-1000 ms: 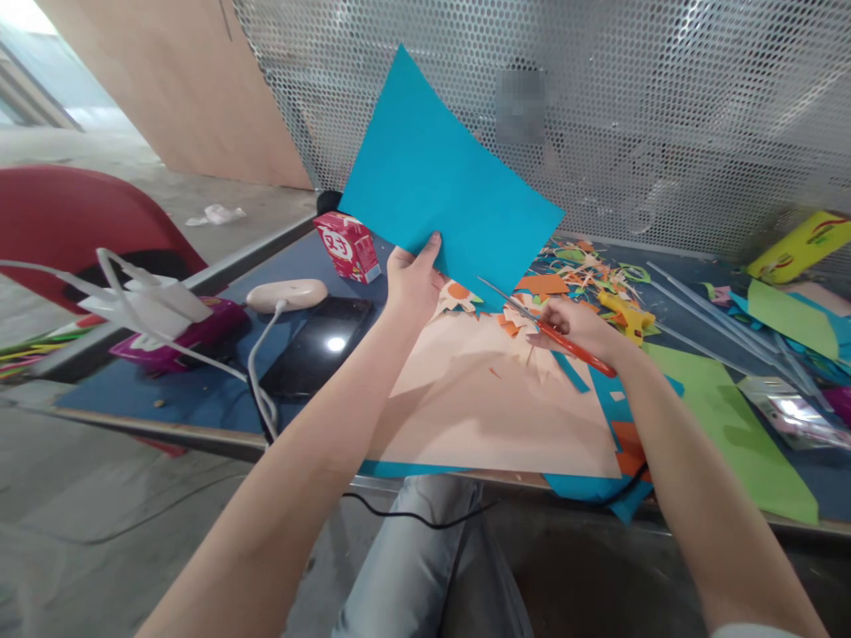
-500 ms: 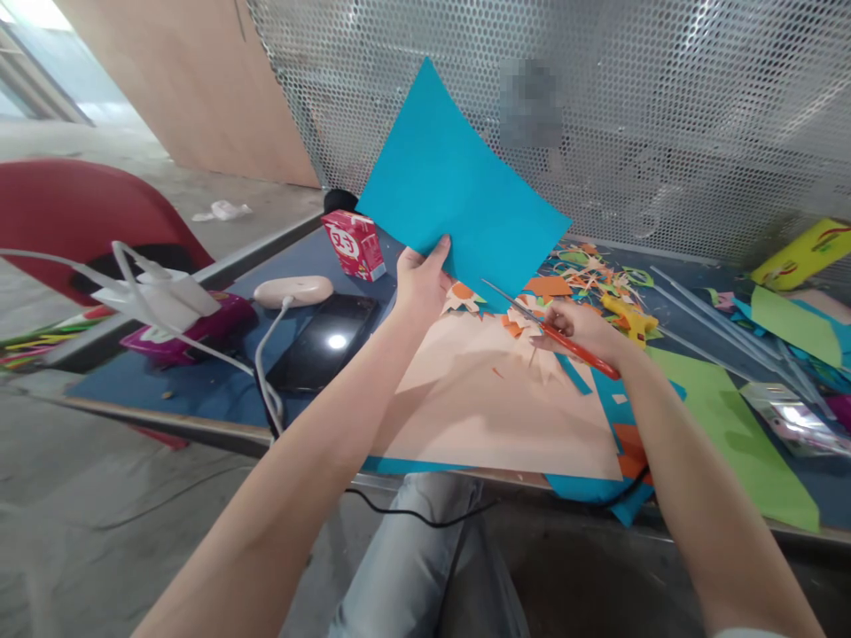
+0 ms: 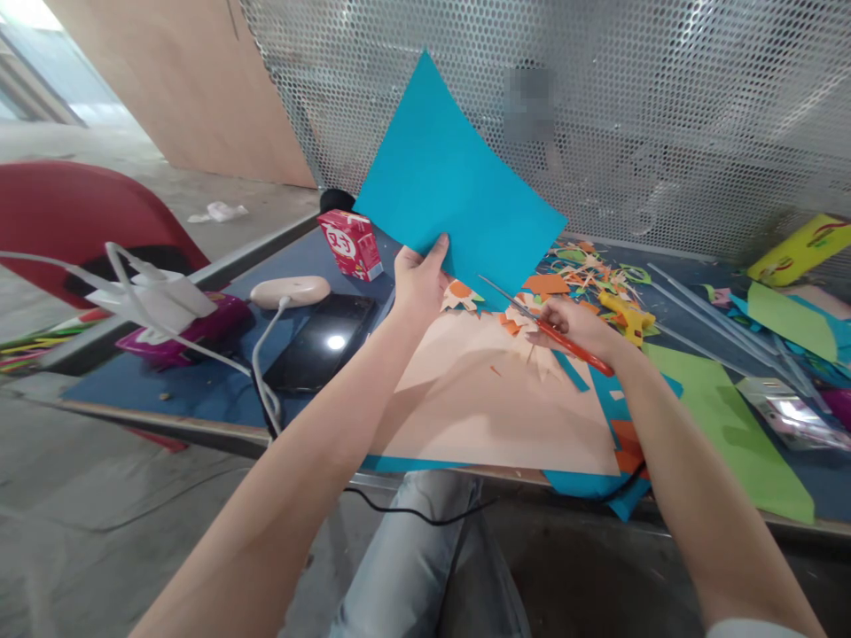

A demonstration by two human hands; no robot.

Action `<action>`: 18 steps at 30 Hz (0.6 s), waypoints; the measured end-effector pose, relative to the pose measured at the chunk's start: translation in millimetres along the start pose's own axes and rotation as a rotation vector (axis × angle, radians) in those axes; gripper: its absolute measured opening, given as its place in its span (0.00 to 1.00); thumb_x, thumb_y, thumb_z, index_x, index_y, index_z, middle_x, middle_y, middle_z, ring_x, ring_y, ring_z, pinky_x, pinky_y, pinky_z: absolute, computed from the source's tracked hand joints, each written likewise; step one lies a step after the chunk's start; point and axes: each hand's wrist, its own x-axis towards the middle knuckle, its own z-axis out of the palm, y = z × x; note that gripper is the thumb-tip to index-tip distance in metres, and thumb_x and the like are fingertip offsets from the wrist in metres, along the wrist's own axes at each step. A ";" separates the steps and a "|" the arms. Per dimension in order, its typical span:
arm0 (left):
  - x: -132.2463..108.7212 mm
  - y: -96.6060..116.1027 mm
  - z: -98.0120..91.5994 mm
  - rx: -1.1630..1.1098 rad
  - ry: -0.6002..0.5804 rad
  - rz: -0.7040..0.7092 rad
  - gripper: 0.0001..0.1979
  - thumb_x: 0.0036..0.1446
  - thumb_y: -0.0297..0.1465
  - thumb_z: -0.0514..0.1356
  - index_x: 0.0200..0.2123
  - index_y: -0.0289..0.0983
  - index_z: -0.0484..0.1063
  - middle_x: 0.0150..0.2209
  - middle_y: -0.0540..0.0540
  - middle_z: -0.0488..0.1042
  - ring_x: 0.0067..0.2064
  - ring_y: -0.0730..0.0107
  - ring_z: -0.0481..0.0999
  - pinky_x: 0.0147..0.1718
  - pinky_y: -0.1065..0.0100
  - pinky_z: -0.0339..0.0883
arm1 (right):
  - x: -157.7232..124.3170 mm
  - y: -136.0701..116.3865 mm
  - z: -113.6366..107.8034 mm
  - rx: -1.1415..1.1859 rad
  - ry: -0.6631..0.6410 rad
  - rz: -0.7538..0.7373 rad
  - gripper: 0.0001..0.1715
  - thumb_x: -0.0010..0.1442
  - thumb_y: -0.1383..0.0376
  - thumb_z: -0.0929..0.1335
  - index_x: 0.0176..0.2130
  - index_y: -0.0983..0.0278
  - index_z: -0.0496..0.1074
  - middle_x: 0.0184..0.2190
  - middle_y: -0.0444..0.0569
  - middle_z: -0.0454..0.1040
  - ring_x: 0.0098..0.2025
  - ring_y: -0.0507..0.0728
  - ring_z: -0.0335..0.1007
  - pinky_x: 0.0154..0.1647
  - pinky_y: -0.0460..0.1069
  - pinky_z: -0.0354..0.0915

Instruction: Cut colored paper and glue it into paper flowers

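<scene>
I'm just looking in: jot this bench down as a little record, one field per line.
Left hand: holds blue sheet raised
Right hand: holds red-handled scissors
Blades: at the blue sheet's lower edge; cut unclear
Beneath: peach sheet on the table
Left side: red carton, black-screened device
Right side: yellow glue gun, green sheet

A silvery metal panel (image 3: 671, 97), full of small round holes, rises in front of you w/ streaks of light on it. Your table (image 3: 213, 394) has a blue top w/ a metal rim along its far L side. To your L: red chair (image 3: 80, 199), tan board (image 3: 179, 80) behind, grey floor (image 3: 86, 549) w/ crumpled white scrap (image 3: 221, 212). Brightest light's top L.
</scene>
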 end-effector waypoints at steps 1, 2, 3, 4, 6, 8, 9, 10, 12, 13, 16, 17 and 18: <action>-0.3 0.4 0.3 -0.004 -0.002 -0.002 0.19 0.37 0.42 0.69 0.32 0.39 0.72 0.42 0.44 0.77 0.53 0.57 0.70 0.54 0.56 0.64 | 1.0 0.6 0.9 0.020 -0.001 -0.006 0.23 0.44 0.49 0.70 0.28 0.61 0.58 0.22 0.41 0.63 0.26 0.52 0.62 0.27 0.48 0.57; -0.8 0.9 0.7 -0.006 -0.004 -0.004 0.19 0.37 0.42 0.69 0.33 0.39 0.72 0.42 0.44 0.77 0.53 0.56 0.70 0.54 0.56 0.63 | 2.0 1.3 1.9 0.060 -0.002 -0.009 0.23 0.44 0.50 0.70 0.27 0.61 0.57 0.22 0.40 0.62 0.26 0.52 0.63 0.27 0.48 0.59; -1.4 1.2 1.2 -0.007 -0.007 -0.007 0.20 0.37 0.41 0.69 0.33 0.39 0.72 0.43 0.44 0.77 0.53 0.56 0.70 0.54 0.55 0.63 | 3.1 1.9 2.8 0.115 -0.007 -0.006 0.22 0.44 0.52 0.70 0.27 0.61 0.57 0.21 0.40 0.62 0.26 0.52 0.63 0.27 0.48 0.60; -2.0 1.4 1.7 -0.009 -0.010 -0.010 0.20 0.37 0.41 0.69 0.34 0.39 0.72 0.43 0.44 0.77 0.53 0.55 0.70 0.54 0.55 0.63 | 4.0 2.5 3.7 0.169 -0.015 -0.004 0.21 0.44 0.53 0.70 0.26 0.61 0.56 0.21 0.40 0.61 0.26 0.52 0.63 0.28 0.49 0.61; -3.0 1.5 2.5 -0.011 -0.015 -0.016 0.20 0.37 0.41 0.69 0.35 0.39 0.72 0.43 0.44 0.77 0.54 0.55 0.69 0.54 0.54 0.62 | 5.2 4.0 4.9 0.225 -0.021 -0.003 0.21 0.44 0.54 0.71 0.25 0.61 0.56 0.21 0.39 0.60 0.25 0.51 0.63 0.28 0.49 0.62; -3.3 1.4 2.7 -0.008 -0.022 -0.020 0.21 0.37 0.41 0.69 0.35 0.39 0.72 0.43 0.43 0.76 0.54 0.55 0.69 0.55 0.54 0.62 | 5.6 6.0 5.1 0.190 -0.005 -0.013 0.22 0.43 0.54 0.71 0.25 0.61 0.56 0.21 0.39 0.60 0.24 0.51 0.63 0.27 0.49 0.61; -3.3 1.3 2.6 -0.004 -0.023 -0.020 0.21 0.37 0.42 0.69 0.36 0.38 0.72 0.43 0.43 0.76 0.54 0.55 0.69 0.55 0.54 0.62 | 5.6 7.1 4.9 0.155 0.007 -0.022 0.22 0.43 0.52 0.71 0.25 0.61 0.57 0.21 0.39 0.60 0.24 0.51 0.62 0.27 0.49 0.61; -3.1 1.1 2.4 0.002 -0.024 -0.020 0.22 0.37 0.42 0.69 0.36 0.39 0.72 0.44 0.43 0.76 0.54 0.55 0.69 0.55 0.54 0.61 | 5.4 8.0 4.6 0.126 0.015 -0.030 0.23 0.43 0.51 0.71 0.25 0.61 0.57 0.21 0.39 0.60 0.23 0.51 0.61 0.26 0.49 0.60; -2.8 1.0 1.8 0.018 -0.020 -0.023 0.23 0.37 0.43 0.69 0.36 0.39 0.72 0.44 0.43 0.76 0.54 0.55 0.69 0.55 0.54 0.62 | 4.8 9.0 4.0 0.092 0.008 -0.038 0.24 0.43 0.48 0.70 0.26 0.61 0.57 0.21 0.40 0.60 0.23 0.50 0.60 0.26 0.48 0.58; -2.7 1.0 1.4 0.026 -0.017 -0.025 0.23 0.37 0.43 0.69 0.37 0.39 0.72 0.44 0.43 0.76 0.54 0.55 0.69 0.55 0.54 0.62 | 4.4 8.9 3.7 0.076 0.002 -0.038 0.24 0.43 0.48 0.69 0.26 0.61 0.57 0.20 0.40 0.60 0.23 0.50 0.60 0.25 0.48 0.56; -2.9 1.1 0.6 0.038 -0.021 -0.027 0.23 0.38 0.43 0.68 0.38 0.39 0.72 0.45 0.43 0.76 0.55 0.55 0.68 0.55 0.54 0.61 | 2.7 5.8 2.9 0.024 0.018 -0.021 0.24 0.44 0.48 0.69 0.26 0.61 0.57 0.20 0.39 0.60 0.22 0.50 0.59 0.25 0.47 0.54; -3.2 1.1 0.6 0.035 -0.022 -0.023 0.23 0.38 0.43 0.68 0.38 0.39 0.72 0.45 0.43 0.76 0.55 0.55 0.68 0.55 0.55 0.61 | 2.0 4.2 2.6 0.013 0.026 -0.017 0.24 0.44 0.48 0.69 0.26 0.61 0.57 0.20 0.40 0.60 0.23 0.50 0.59 0.25 0.47 0.53; -3.5 1.2 0.8 0.030 -0.023 -0.020 0.23 0.38 0.43 0.68 0.38 0.39 0.72 0.45 0.43 0.76 0.55 0.55 0.68 0.55 0.55 0.61 | 1.2 2.5 2.3 0.006 0.030 -0.014 0.24 0.44 0.48 0.69 0.26 0.61 0.56 0.20 0.40 0.61 0.23 0.50 0.59 0.25 0.47 0.53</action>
